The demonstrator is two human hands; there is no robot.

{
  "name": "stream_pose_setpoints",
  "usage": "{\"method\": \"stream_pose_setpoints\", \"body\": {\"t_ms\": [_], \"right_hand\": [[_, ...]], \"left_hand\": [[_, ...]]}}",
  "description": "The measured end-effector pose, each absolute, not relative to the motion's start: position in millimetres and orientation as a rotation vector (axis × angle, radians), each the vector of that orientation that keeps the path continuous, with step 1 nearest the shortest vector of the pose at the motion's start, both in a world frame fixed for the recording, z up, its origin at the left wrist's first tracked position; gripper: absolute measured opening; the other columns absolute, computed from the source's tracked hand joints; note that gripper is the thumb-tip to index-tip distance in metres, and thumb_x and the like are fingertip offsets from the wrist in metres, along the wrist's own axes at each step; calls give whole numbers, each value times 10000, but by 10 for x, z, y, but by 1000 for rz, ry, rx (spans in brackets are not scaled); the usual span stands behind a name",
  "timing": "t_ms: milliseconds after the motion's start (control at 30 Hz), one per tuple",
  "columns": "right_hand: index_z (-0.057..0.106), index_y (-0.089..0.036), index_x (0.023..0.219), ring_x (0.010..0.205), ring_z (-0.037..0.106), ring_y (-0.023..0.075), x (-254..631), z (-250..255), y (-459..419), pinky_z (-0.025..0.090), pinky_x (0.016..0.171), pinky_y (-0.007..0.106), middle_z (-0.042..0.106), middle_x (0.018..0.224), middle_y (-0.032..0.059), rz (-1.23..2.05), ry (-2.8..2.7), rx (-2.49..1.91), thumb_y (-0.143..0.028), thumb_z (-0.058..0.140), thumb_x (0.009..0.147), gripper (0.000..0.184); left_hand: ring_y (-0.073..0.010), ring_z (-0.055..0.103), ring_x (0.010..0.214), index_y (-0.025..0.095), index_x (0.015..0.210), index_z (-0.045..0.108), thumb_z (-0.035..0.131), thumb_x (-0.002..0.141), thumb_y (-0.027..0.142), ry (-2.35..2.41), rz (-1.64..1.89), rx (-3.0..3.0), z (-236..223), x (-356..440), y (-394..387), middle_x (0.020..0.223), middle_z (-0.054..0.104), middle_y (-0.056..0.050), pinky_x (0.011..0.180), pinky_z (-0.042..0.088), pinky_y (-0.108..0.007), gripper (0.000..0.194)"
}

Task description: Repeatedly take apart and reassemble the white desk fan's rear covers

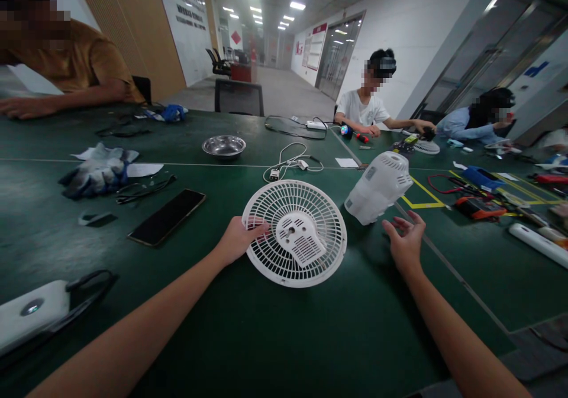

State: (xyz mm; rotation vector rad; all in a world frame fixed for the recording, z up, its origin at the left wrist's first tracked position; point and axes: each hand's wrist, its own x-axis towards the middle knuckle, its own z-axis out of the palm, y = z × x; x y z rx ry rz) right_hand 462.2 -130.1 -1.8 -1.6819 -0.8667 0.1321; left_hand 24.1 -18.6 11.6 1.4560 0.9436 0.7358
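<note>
"What is the left hand (235, 241) doing?"

"It is gripping the white fan grille (300, 239) by its near-left rim, the thumb pressing over the slats. The disc is spreading out to the right of that grip, its slotted hub showing. I can't tell whether the far edge is resting on the green table (266, 345)."

"And the right hand (406, 244)?"

"That one is holding nothing; its fingers are curling loosely just beside the white plastic housing (377, 190), which is leaning at a tilt, right of the grille. I'm seeing a gap between them."

"How would you be handling it?"

"I'd be pinching the firm outer ring rather than pressing on thin slats, keeping the disc level, and supporting its unheld right side with the free hand."

"Is anything getting in the way?"

"The housing is standing close to the grille's right edge, so swinging the disc that way is risking a knock. A white cable (290, 162) is lying just past the far rim. Left of the grip a phone (167, 217) is lying flat, gloves (97, 173) are sitting farther out, and a metal bowl (224, 146) is resting beyond."
</note>
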Motion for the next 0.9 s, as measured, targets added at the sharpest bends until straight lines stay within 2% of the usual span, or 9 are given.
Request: {"method": "stream_pose_setpoints", "body": {"t_ms": [167,267,367,500,567,767,900], "right_hand": [[403,-213,1473,1196,604,338,4605,241,-1191,495,972,522,600,1316,149,22,-978,-1665,-564,758,724,901],[451,-205,1467,1206,597,341,4622,411,-1030,490,990,523,601,1342,153,-44,-1040,-1682,-568,777,712,899],[520,-163,1395,1148,612,335,4683,497,-850,481,1012,534,633,1282,160,-91,-1073,-1706,-571,828,641,911],[626,-151,1172,972,659,308,4788,509,-709,522,926,522,702,1093,133,-20,-1052,-1697,-553,845,603,730],[618,-162,1121,937,666,298,4832,496,-683,535,897,508,708,1060,122,21,-1009,-1678,-515,868,577,694],[540,-209,1159,1011,678,287,4957,409,-598,537,945,506,689,1139,91,166,-939,-1497,-424,916,492,795],[536,-205,1188,1039,682,273,5000,357,-565,519,988,499,684,1165,92,224,-972,-1390,-417,900,538,774]], "left_hand": [[-250,745,850,166,985,749,730,866,445,928,761,1494,148,243,-202,931,784,-76,816,598,-417,304],[-248,740,836,164,966,749,737,858,450,922,786,1497,125,242,-196,921,780,-74,811,596,-417,305],[-255,739,844,161,947,746,738,850,484,927,803,1515,94,235,-183,913,776,-72,820,595,-421,338],[-255,734,832,160,929,746,740,847,492,934,826,1531,64,215,-151,883,773,-67,818,594,-421,342],[-252,730,817,159,914,747,740,848,482,937,839,1542,51,207,-132,869,771,-68,812,594,-418,330],[-256,728,821,155,889,746,749,828,486,966,850,1538,28,207,-104,868,770,-77,837,594,-434,337],[-256,730,823,143,896,741,761,822,457,964,857,1513,68,209,-133,884,770,-83,822,596,-432,324]]}}
